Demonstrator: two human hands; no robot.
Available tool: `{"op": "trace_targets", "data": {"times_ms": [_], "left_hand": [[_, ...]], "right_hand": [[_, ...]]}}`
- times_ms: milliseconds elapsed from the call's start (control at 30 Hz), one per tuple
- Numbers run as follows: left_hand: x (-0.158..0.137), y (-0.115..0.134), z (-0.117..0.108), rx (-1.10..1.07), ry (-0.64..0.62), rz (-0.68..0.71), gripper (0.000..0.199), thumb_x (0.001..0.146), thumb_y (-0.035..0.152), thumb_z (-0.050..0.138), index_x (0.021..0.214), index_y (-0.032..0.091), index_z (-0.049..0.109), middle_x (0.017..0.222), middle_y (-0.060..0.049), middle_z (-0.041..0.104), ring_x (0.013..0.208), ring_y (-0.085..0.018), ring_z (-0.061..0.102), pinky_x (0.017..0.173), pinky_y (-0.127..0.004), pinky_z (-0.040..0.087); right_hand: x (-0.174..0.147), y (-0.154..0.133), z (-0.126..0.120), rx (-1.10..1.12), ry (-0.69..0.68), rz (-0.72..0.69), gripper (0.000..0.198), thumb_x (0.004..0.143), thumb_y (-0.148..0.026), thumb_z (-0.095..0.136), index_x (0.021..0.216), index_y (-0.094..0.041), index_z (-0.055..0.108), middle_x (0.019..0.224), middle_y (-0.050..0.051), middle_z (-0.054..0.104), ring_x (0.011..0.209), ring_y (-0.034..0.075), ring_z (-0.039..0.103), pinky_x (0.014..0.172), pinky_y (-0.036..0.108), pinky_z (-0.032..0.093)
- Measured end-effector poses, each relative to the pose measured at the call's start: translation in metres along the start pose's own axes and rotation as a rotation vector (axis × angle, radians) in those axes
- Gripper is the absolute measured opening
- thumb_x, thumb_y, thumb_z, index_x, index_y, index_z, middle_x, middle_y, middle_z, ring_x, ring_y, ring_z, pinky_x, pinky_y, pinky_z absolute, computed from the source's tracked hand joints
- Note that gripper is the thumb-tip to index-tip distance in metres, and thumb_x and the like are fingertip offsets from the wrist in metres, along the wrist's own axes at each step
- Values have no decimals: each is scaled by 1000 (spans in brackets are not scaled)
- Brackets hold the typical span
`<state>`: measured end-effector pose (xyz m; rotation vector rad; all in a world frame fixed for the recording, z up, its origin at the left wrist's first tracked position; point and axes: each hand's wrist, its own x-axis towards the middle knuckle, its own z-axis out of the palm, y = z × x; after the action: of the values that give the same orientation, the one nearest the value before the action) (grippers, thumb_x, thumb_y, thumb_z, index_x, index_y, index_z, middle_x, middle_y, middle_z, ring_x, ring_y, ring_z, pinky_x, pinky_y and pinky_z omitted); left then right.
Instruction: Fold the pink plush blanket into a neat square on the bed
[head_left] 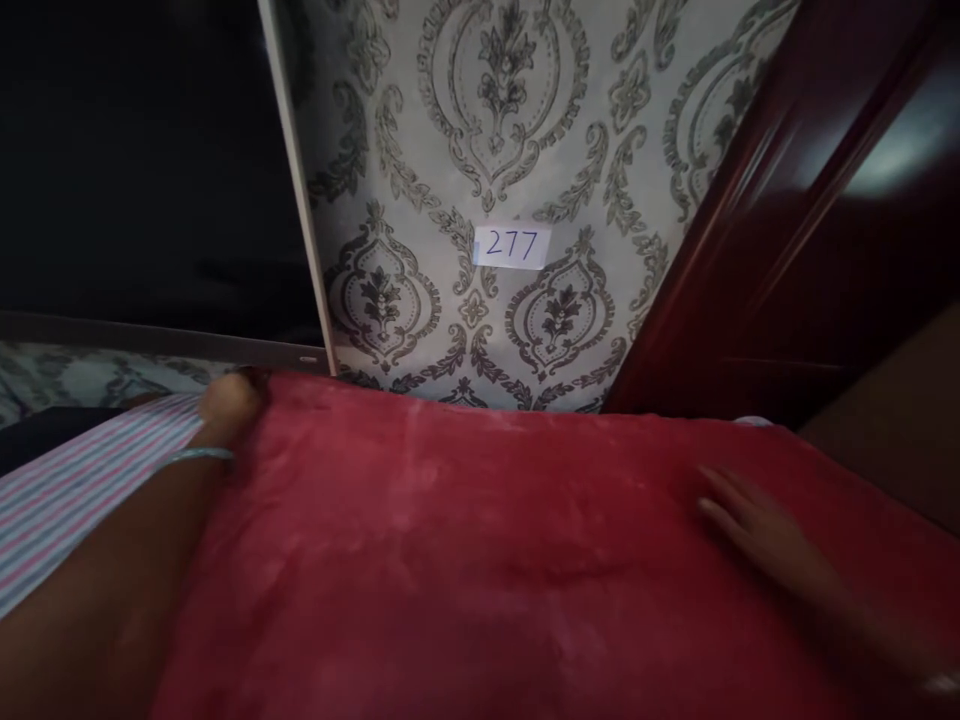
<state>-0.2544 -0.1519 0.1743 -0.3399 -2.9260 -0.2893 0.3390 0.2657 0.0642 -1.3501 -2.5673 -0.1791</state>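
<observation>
A soft red plush blanket [480,540] is spread out in front of me, with a few faint creases and lighter brushed patches. At its far left corner, my left hand [229,402] is closed on the edge; the fingertips are partly hidden there. My right hand [757,530] rests on the right part of the blanket, fingers stretched out and slightly apart, a little blurred. Beside my left arm lies a cloth with pink, white and grey-blue stripes [82,490].
Beyond the blanket stands a patterned wall [480,330] bearing a paper label marked 277 [511,246]. A large black screen [150,180] is at upper left. A dark red glossy wooden door or panel [780,230] rises at right, with a brown surface [900,420] below it.
</observation>
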Motion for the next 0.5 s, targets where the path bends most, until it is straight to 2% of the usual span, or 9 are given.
{"op": "trace_targets", "data": {"times_ms": [67,133,233,367,500], "left_hand": [[4,0,3,70,-22,-3,54,101,40,28,130,7,60,128,-21,66,109,-30,63,83,-33,48],[5,-3,14,136,-47,20,50,100,34,29,129,9,61,126,-20,67,108,-31,65,82,-33,48],[5,-12,37,210,-72,35,49,100,27,27,128,9,63,120,-21,70,105,-30,67,79,-32,48],[8,-20,59,204,-8,-11,54,100,33,23,123,6,64,119,-22,70,108,-32,67,78,-33,48],[14,-16,56,110,-74,-32,55,99,36,26,126,3,60,126,-26,66,112,-35,64,81,-36,48]], "right_hand": [[35,-31,5,74,-63,-26,61,98,-45,29,156,-28,39,162,9,38,150,30,33,115,51,40],[63,-59,9,97,-106,-40,62,99,-47,28,157,-28,37,165,10,33,150,33,31,114,53,39],[86,-85,20,73,-182,17,64,99,-53,25,159,-30,33,167,7,28,151,36,27,114,61,36],[94,-91,42,41,-205,68,64,99,-61,23,158,-38,33,167,3,28,151,37,29,112,68,34],[93,-91,51,24,-181,83,65,98,-63,20,159,-41,31,167,1,28,151,37,28,113,67,33]]}}
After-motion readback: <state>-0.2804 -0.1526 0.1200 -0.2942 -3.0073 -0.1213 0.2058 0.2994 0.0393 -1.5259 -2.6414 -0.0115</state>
